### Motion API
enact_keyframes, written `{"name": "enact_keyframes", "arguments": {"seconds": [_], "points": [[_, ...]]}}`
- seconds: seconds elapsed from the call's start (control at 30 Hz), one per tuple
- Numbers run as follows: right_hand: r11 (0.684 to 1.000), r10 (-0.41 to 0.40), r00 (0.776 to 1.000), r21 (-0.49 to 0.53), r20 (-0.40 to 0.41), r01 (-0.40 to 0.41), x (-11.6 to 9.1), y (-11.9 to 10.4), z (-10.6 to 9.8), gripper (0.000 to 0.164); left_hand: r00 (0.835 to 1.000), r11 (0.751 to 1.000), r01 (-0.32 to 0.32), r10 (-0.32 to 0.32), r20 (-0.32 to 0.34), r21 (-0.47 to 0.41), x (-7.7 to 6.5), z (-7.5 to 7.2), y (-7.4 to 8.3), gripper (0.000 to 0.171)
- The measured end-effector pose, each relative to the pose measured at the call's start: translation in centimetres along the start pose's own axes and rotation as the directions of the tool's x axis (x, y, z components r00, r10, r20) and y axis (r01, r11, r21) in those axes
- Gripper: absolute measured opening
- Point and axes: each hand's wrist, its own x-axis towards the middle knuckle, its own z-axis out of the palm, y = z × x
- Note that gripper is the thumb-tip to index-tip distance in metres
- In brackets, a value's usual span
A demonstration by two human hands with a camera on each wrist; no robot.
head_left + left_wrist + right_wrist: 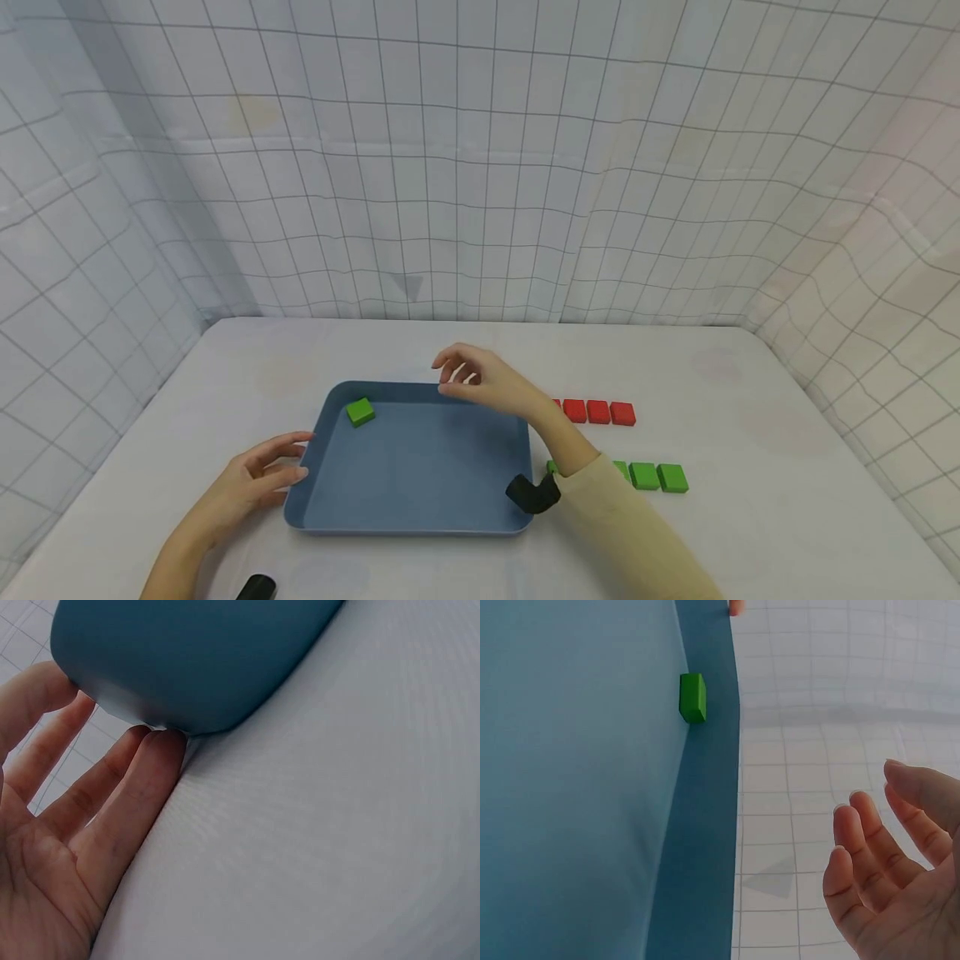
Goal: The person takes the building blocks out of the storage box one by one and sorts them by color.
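Note:
A blue tray [420, 475] lies on the white table, with one green block [360, 412] inside its far left corner. My left hand [255, 479] is at the tray's left side, fingertips touching the outer wall [195, 667] in the left wrist view. Over the tray's far edge hovers my right hand [480, 379], its fingers loosely bent and nothing between them. The right wrist view shows that hand [900, 877] apart from the tray and the green block [693, 698].
Right of the tray runs a row of red blocks [598, 412], partly behind my right forearm. Nearer me is a row of green blocks [644, 476], also partly covered by the arm. A white gridded curtain [480, 167] encloses the table's back and sides.

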Motion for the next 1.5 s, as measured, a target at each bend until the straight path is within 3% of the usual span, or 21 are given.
{"name": "enact_keyframes", "arguments": {"seconds": [0.4,0.8,0.97,1.17,1.5], "points": [[1.000,-0.020,0.999,-0.018,0.042,0.021,3.6,0.6,3.8,0.030,1.000,1.000,-0.004,0.004,0.012,-0.010,0.0,0.0,0.1,0.052],[0.999,0.021,0.999,-0.049,0.039,-0.020,5.3,0.8,6.8,0.035,1.000,1.000,0.014,-0.014,-0.005,0.003,0.2,0.1,-0.1,0.053],[0.995,0.046,0.998,-0.093,0.049,-0.041,5.8,1.2,8.0,0.037,1.000,1.000,0.024,-0.024,-0.006,-0.008,0.2,0.1,-0.1,0.053],[0.983,0.100,0.992,-0.163,0.074,-0.087,6.2,2.0,9.3,0.038,1.000,1.000,-0.010,0.010,0.017,-0.017,0.1,0.0,0.0,0.051],[0.943,0.154,0.985,-0.307,0.075,-0.124,6.5,2.2,10.1,0.042,1.000,1.000,0.002,-0.002,0.008,-0.004,0.1,0.1,-0.1,0.052]]}}
